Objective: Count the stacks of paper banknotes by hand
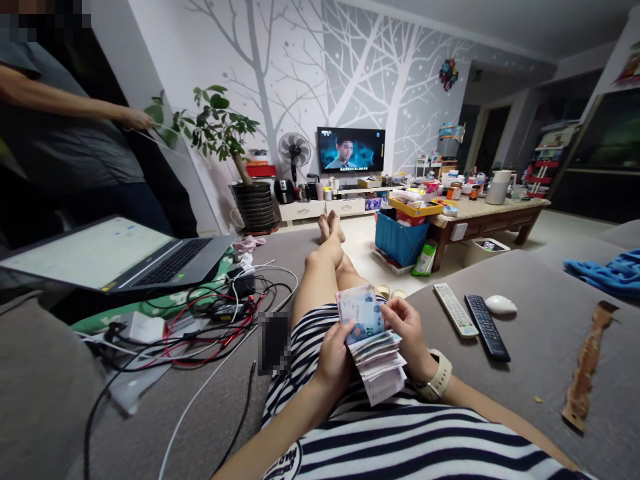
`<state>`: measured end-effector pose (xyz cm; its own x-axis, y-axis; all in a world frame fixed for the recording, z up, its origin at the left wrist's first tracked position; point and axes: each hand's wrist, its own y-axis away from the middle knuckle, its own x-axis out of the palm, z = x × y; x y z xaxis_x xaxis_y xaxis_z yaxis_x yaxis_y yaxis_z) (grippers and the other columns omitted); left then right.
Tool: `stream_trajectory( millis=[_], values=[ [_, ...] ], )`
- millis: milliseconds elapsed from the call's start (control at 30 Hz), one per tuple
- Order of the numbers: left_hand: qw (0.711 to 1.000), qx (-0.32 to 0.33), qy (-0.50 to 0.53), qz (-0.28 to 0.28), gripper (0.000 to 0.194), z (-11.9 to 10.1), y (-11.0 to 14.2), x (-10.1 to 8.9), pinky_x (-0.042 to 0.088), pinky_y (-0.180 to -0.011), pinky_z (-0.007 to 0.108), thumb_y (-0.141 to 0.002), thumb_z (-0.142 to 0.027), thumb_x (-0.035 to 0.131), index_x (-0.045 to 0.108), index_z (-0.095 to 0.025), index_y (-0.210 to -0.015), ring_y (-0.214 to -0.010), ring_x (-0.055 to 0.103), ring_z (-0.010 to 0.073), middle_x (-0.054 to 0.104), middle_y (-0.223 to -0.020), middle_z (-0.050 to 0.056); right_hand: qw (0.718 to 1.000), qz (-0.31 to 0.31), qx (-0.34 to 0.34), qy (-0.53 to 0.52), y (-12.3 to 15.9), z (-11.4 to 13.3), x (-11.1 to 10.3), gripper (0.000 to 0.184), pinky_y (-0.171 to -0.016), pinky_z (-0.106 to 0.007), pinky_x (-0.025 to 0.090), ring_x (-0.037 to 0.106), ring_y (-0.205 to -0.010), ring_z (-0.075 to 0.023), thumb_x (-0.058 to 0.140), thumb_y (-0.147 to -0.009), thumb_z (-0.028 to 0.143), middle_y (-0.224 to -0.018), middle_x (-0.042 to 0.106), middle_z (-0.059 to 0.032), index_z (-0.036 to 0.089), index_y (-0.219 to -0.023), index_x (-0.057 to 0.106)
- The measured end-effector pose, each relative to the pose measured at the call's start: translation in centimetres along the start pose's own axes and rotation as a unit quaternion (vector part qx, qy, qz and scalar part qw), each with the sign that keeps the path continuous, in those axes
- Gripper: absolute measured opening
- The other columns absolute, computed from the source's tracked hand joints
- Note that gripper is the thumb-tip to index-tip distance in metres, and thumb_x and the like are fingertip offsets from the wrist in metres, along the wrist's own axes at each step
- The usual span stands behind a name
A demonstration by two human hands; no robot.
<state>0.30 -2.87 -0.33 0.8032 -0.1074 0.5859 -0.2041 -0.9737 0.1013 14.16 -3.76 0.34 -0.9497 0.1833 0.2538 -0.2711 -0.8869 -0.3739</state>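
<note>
The banknotes [363,310] are showing blue and pink, the clothing [400,440] is displaying navy-and-white stripes, a whitish remote [455,311] is contrasting near the grey sofa's [540,367] front edge.

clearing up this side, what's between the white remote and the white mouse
In the head view, the black remote lies there, its far end between the white remote and the white mouse.
</note>
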Motion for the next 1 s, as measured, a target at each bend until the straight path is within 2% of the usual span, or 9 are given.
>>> stream_trajectory(
  millis=[233, 400, 500, 1000],
  values=[
    [1.000, 0.004, 0.000, -0.028, 0.023, 0.1, -0.3, 0.0, 0.051, -0.091, 0.046, -0.063, -0.039, 0.076, 0.070, -0.019, -0.069, -0.105, 0.068, 0.0363, 0.073, -0.065, 0.003, 1.000, 0.013, 0.004, -0.002, 0.0, 0.2, 0.1, 0.040, -0.051, -0.025, 0.033, 0.040, -0.051, -0.0107, 0.074, -0.077, 0.051, -0.053, 0.049, 0.0047, 0.019, -0.062, 0.055],
    [0.999, -0.001, 0.045, -0.008, 0.032, 0.2, -0.6, 0.0, 0.054, -0.087, 0.042, -0.064, -0.047, 0.073, 0.072, -0.017, -0.077, -0.098, 0.071, 0.0309, 0.078, -0.079, 0.007, 1.000, 0.010, -0.016, 0.000, 0.3, 0.6, 0.2, 0.038, -0.052, -0.025, 0.034, 0.040, -0.052, -0.0108, 0.073, -0.079, 0.048, -0.055, 0.049, 0.0045, 0.019, -0.063, 0.057],
    [0.999, 0.003, 0.041, -0.014, 0.034, 0.1, -0.6, 0.1, 0.055, -0.085, 0.039, -0.064, -0.047, 0.074, 0.073, -0.017, -0.079, -0.093, 0.072, 0.0281, 0.078, -0.080, 0.007, 1.000, 0.010, -0.023, 0.000, 0.4, 0.7, 0.2, 0.038, -0.053, -0.025, 0.034, 0.040, -0.054, -0.0112, 0.074, -0.078, 0.048, -0.056, 0.050, 0.0040, 0.019, -0.063, 0.056],
    [0.999, 0.022, 0.024, -0.026, 0.030, 0.1, -0.8, -0.1, 0.054, -0.081, 0.036, -0.063, -0.048, 0.074, 0.072, -0.019, -0.072, -0.085, 0.071, 0.0253, 0.076, -0.073, 0.005, 1.000, 0.017, -0.024, 0.006, 0.4, 0.9, 0.2, 0.038, -0.053, -0.026, 0.036, 0.039, -0.055, -0.0116, 0.073, -0.078, 0.050, -0.058, 0.049, 0.0036, 0.019, -0.064, 0.057]
  ],
)
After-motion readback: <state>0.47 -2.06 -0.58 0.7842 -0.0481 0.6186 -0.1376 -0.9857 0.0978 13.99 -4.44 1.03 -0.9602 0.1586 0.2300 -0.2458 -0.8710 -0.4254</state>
